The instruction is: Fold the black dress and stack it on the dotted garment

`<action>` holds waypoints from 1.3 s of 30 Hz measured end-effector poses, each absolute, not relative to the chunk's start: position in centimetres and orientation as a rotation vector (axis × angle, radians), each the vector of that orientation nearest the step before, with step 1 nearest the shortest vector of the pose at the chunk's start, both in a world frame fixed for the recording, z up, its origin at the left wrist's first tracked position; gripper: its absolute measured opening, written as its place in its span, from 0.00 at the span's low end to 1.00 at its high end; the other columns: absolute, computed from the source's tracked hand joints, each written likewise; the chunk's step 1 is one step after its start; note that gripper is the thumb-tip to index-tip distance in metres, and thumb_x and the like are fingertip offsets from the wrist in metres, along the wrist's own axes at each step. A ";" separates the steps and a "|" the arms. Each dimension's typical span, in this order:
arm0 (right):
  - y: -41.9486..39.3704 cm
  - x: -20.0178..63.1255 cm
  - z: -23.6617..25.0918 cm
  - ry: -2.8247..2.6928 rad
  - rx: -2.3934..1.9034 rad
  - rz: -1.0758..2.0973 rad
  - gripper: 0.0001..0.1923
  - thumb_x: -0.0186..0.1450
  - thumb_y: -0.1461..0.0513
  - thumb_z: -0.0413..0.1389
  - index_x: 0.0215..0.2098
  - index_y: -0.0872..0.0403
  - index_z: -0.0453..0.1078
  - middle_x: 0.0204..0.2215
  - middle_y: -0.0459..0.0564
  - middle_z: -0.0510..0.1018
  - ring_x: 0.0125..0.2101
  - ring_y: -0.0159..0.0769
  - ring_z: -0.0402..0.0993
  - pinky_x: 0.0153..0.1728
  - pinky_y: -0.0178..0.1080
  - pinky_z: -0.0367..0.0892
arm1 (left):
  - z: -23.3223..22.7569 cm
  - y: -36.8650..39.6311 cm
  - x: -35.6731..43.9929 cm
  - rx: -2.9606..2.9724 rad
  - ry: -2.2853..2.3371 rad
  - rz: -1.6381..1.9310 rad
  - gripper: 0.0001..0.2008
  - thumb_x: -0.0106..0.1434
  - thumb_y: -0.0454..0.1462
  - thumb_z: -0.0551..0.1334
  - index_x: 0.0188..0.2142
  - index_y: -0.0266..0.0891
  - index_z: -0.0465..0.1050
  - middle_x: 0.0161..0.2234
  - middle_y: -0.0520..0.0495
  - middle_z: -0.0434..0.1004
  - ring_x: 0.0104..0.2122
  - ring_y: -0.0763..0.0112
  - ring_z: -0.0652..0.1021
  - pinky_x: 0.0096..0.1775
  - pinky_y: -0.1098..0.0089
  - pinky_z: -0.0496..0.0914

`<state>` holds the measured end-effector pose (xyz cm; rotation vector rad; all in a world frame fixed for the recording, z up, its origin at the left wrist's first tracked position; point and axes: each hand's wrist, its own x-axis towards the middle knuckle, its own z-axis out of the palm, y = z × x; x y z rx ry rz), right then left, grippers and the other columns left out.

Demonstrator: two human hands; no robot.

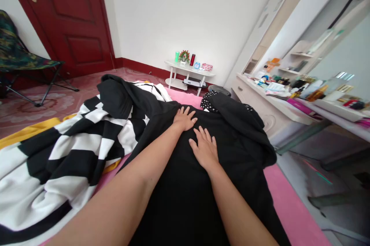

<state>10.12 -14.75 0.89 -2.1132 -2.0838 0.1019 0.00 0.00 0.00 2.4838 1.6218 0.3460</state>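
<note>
A black garment (pixel 231 145) lies spread over the pink bed sheet (pixel 291 207) in front of me. My left hand (pixel 184 118) rests flat on it, fingers apart, near its far end. My right hand (pixel 204 149) lies flat on the same cloth just to the right and nearer me, fingers spread too. Neither hand grips anything. A black-and-white striped blanket (pixel 66 153) is bunched to the left, touching the garment. A spotted black-and-white piece (pixel 207 102) shows at the garment's far edge.
A small white table (pixel 188 71) with bottles and a plant stands by the far wall. A dressing table (pixel 277 103) crowded with cosmetics runs along the right. A folding chair (pixel 20 59) and a red door (pixel 69 18) are at the left.
</note>
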 end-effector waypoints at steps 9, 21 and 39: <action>-15.3 10.3 1.0 -2.115 -2.099 0.086 0.29 0.68 0.48 0.36 0.66 0.46 0.46 0.67 0.44 0.42 0.65 0.40 0.33 0.62 0.52 0.37 | 0.5 -5.9 -2.7 2.487 1.550 0.182 0.30 0.67 0.50 0.41 0.66 0.43 0.46 0.67 0.47 0.38 0.66 0.58 0.43 0.62 0.55 0.44; -22.1 12.8 1.1 -2.146 -2.207 0.064 0.37 0.65 0.39 0.29 0.67 0.42 0.41 0.67 0.44 0.39 0.66 0.44 0.31 0.61 0.57 0.36 | 1.5 -14.6 -7.9 2.545 1.394 0.187 0.42 0.59 0.64 0.40 0.65 0.46 0.47 0.67 0.46 0.39 0.65 0.55 0.43 0.62 0.52 0.43; -19.4 7.0 1.2 -1.958 -2.178 -0.011 0.27 0.68 0.51 0.37 0.64 0.46 0.53 0.65 0.49 0.49 0.65 0.46 0.39 0.59 0.58 0.42 | 0.4 -17.2 -7.8 2.533 1.766 0.595 0.26 0.67 0.47 0.47 0.60 0.40 0.61 0.63 0.40 0.55 0.63 0.58 0.56 0.61 0.59 0.50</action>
